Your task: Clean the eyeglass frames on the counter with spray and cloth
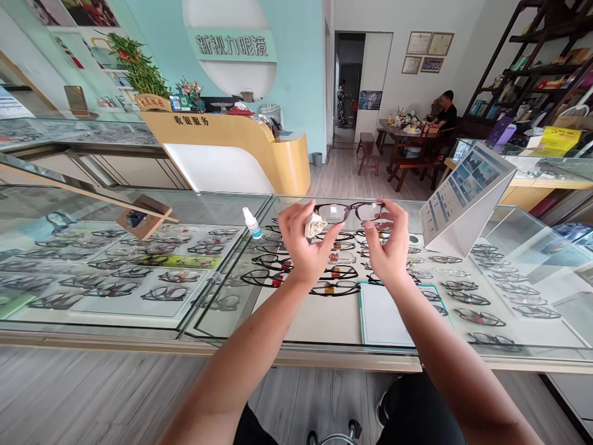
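Dark-framed glasses held up at eye line above the glass display surface, lenses facing the light. Left hand pinches one lens through a crumpled beige cloth; right hand steadies the other rim. Small white spray bottle lies within reach.

Optician's shop: glass display bench full of spectacle frames; cashier desk upper left; wall sign above it; lens chart stand right.

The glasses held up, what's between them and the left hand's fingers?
In the head view, a crumpled pale cloth sits between the left hand and the glasses.
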Motion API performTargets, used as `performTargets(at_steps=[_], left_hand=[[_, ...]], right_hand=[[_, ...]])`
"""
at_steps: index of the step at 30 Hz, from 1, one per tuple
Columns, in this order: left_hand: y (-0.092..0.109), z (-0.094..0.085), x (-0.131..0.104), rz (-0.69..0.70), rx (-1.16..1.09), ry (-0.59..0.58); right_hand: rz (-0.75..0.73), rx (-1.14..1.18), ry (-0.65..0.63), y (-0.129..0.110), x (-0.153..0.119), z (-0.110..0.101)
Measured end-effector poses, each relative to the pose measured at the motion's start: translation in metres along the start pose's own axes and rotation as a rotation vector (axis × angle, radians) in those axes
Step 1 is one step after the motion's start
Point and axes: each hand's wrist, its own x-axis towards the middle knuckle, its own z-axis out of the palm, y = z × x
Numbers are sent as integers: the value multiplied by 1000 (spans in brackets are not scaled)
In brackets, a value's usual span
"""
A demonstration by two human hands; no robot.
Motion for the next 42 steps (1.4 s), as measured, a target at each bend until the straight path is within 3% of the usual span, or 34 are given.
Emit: performTargets(at_steps=[5, 13, 31, 42], left_hand=[[2, -2, 0, 43, -16, 16], [2, -1, 2, -16, -99, -44], [-5, 3, -5, -302, -260, -164], [-3, 3, -5, -312, -218, -165]], right_hand=[[16, 16, -10, 0, -1, 1], [-23, -2, 34, 2, -1, 0], [-178, -82, 114, -4, 4, 0], [-77, -41, 98, 1, -1, 3]])
